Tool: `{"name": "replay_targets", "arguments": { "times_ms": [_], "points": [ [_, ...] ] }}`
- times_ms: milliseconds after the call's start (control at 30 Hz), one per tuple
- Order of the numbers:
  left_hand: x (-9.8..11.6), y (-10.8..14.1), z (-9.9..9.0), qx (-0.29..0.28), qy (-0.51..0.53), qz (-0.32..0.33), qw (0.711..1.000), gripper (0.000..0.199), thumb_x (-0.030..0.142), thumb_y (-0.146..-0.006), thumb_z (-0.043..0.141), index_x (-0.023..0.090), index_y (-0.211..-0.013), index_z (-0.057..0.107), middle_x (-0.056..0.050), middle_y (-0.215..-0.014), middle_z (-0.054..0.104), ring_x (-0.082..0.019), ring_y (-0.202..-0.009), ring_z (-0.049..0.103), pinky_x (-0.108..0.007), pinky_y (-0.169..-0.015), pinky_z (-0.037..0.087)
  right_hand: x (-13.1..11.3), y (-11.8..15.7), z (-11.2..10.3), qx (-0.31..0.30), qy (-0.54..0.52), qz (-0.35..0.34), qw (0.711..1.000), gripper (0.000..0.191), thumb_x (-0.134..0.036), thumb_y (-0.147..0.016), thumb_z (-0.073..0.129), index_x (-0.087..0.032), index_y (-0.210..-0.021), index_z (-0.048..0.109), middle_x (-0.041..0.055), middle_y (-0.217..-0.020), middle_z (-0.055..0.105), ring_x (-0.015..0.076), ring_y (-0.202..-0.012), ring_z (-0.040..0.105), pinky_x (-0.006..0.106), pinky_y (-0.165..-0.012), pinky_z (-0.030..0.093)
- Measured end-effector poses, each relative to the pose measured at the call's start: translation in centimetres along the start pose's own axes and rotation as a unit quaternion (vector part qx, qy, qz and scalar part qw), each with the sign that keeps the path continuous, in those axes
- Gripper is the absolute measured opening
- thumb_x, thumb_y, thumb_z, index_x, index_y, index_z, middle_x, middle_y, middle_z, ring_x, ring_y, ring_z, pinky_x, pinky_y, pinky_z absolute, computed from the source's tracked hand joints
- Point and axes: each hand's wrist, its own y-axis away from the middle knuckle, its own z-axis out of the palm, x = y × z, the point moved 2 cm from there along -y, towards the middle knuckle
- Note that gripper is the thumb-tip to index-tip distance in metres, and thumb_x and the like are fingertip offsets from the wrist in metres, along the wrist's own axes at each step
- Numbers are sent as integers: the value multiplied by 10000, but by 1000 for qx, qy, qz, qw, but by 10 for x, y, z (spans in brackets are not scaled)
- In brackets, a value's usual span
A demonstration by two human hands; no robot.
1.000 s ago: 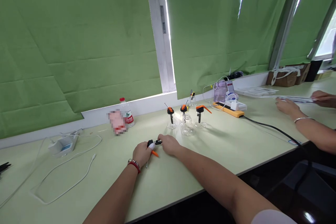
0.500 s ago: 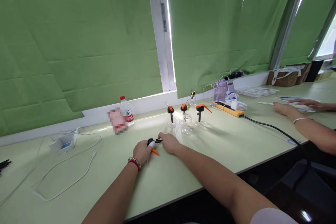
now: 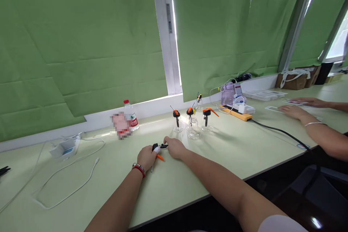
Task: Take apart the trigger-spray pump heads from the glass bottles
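Near the middle of the pale green table, my left hand [image 3: 147, 157] is closed around a black lid [image 3: 155, 146] with an orange lever [image 3: 160, 157]. A thin metal rod pokes out below that hand. My right hand [image 3: 174, 147] pinches the end of the black stem [image 3: 164, 146] that extends from the lid. Behind my right hand stand several small glass jars; some carry black and orange lids, such as the jar at the left [image 3: 178, 127] and the one at the right [image 3: 207, 127]. The front glass jar [image 3: 194, 132] has no lid.
A water bottle [image 3: 134, 117] stands behind, beside a blurred pink item [image 3: 121, 124]. White cables and a white box [image 3: 65, 148] lie left. An orange power strip [image 3: 236, 112] and purple bottle [image 3: 227, 95] are at right. Another person's hands [image 3: 292, 111] handle white sheets at far right.
My two hands hold almost the same pose on the black lid and stem. The other person's hands have shifted left over the sheets.
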Motion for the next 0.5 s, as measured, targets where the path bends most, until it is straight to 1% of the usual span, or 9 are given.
{"name": "replay_targets", "arguments": {
  "times_ms": [133,267,500],
  "points": [
    [0,1,0,-1,0,-2,1000,412,495,-826,388,175,-670,595,-57,-655,627,-167,-572,529,-252,-501,266,0,0,0,-2,2,-1,1000,336,-113,-780,491,-218,-1096,446,53,-893,610,181,-811,540,236,-586,272],
    [1,1,-1,0,-1,0,1000,408,492,-826,388,176,-671,594,-56,-654,627,-166,-572,528,-253,-499,267,2,-1,1,1,7,0,1000,303,-132,-793,491,-220,-1081,458,53,-890,609,181,-804,540,239,-582,266],
    [0,1,0,2,-4,1,1000,424,506,-825,380,173,-669,591,-64,-675,635,-173,-591,540,-251,-502,272,3,-3,4,-1,2,2,1000,305,-148,-800,491,-221,-1095,470,51,-897,611,178,-802,532,243,-593,267]
  ]
}}
